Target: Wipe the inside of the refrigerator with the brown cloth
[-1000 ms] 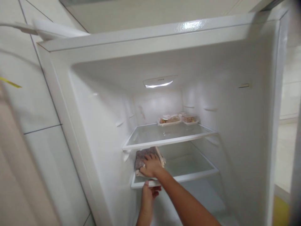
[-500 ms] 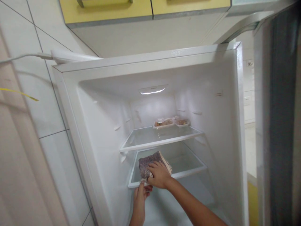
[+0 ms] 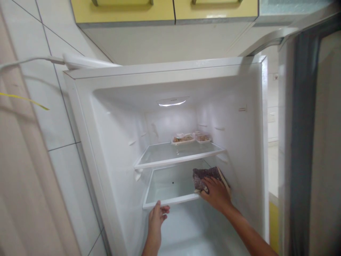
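Several fingers of the R hand lie spread, palm down, atop a folded purple-grey fabric cloth w/ cream edges, at the R end of the lower white-trimmed glass shelf, near its front edge. L hand: fingers loosely bent & apart, tips right by the shelf's front trim; can't tell if touching. Above: upper white-trimmed glass shelf w/ 2 clear-wrapped white food trays, one next to the other, back R. Lit ceiling lamp inside white fridge; dark-gasketed door open at R. Yellow cabinets overhead.
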`<state>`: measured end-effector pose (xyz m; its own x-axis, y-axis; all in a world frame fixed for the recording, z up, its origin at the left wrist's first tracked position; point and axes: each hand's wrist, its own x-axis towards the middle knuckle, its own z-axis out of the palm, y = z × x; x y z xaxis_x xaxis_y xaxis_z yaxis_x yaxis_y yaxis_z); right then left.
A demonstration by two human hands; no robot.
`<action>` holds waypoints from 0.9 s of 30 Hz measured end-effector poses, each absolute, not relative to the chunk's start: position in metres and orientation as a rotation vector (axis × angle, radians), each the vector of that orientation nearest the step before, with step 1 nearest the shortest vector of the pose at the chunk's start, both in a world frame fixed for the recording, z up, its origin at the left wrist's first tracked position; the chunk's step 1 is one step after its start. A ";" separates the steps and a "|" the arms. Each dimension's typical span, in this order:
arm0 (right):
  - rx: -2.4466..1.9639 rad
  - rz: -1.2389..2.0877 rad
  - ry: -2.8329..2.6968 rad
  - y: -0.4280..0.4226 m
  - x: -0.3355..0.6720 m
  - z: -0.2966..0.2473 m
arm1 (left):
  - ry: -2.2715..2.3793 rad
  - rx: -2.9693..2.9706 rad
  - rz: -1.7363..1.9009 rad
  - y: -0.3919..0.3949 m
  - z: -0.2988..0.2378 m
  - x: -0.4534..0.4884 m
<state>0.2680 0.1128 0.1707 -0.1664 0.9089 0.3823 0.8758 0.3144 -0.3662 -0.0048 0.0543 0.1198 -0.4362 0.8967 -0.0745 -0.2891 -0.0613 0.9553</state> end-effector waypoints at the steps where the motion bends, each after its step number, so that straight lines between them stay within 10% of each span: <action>1: -1.579 0.063 -2.036 0.112 0.270 0.169 | 1.287 0.727 1.657 0.053 0.120 -0.004; 10: -1.542 0.003 -1.946 0.114 0.264 0.160 | 1.306 0.847 1.651 0.044 0.121 -0.002; 27: -0.910 1.218 -1.525 0.079 0.057 0.228 | 1.510 1.167 1.241 -0.024 0.088 0.032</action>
<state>0.0568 0.0790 0.2278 -0.2738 0.9361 0.2206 -0.0083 0.2270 -0.9738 0.0322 -0.0238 0.0879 -0.2153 0.9755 -0.0447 0.1455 0.0773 0.9863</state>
